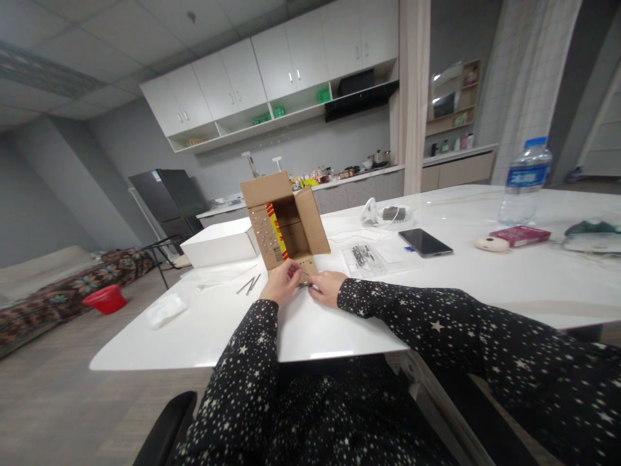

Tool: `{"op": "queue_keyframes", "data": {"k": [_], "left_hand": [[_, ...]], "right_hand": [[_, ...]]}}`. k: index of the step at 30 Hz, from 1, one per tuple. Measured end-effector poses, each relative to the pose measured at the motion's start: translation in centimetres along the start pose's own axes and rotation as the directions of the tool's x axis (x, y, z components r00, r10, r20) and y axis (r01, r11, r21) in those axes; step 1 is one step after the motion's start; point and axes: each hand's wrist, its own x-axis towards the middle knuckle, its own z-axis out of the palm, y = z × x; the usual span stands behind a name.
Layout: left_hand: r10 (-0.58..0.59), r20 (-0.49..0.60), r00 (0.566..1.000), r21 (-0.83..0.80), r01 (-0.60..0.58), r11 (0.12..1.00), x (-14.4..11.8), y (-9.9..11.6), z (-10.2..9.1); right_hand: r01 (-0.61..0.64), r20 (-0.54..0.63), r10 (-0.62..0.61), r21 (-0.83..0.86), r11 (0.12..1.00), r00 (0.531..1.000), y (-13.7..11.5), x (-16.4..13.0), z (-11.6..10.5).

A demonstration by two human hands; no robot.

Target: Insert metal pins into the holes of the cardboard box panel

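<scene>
My left hand (283, 282) and my right hand (328, 288) are close together at the near side of an open cardboard box (317, 223). The fingers of both hands are bent and pinched around something small and partly metallic between them, too small to name. Small round pale dots in rows cover the box's left flap (262, 228), beside a red and yellow tape strip (276, 232). Left of my left hand lie thin metal tools (251, 285), perhaps tweezers. A clear plastic case (365, 260) with small metallic pieces rests beyond my right hand.
A white box (220, 241) stands behind at the left, and a crumpled white tissue (166, 310) lies nearer. To the right are a black phone (425, 242), a white corded device (388, 213), a pink packet (520, 235) and a water bottle (524, 184). The table's front edge runs close to me.
</scene>
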Motion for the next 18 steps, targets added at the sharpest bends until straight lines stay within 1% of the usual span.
{"op": "queue_keyframes", "data": {"k": [4,7,10,13,18], "left_hand": [[0.012,-0.139,0.990,-0.027,-0.016,1.000,0.03,0.60,-0.42],[0.017,-0.237,0.971,-0.006,-0.019,1.000,0.05,0.81,-0.69],[0.030,-0.307,0.951,0.026,-0.023,0.999,0.08,0.75,-0.83],[0.043,-0.329,0.943,0.050,-0.028,0.998,0.17,0.50,-0.81],[0.048,-0.283,0.958,0.095,-0.022,0.995,0.25,0.17,-0.68]], "right_hand": [[-0.008,0.008,0.008,-0.009,1.000,1.000,-0.07,0.00,-0.10],[-0.013,0.013,0.013,-0.012,1.000,1.000,-0.07,0.00,-0.10],[-0.009,0.015,0.010,-0.005,1.000,1.000,-0.07,0.01,-0.09],[-0.009,0.017,0.009,-0.001,1.000,1.000,-0.08,0.04,-0.09],[-0.013,0.009,0.013,-0.008,1.000,1.000,-0.08,0.05,-0.05]]}}
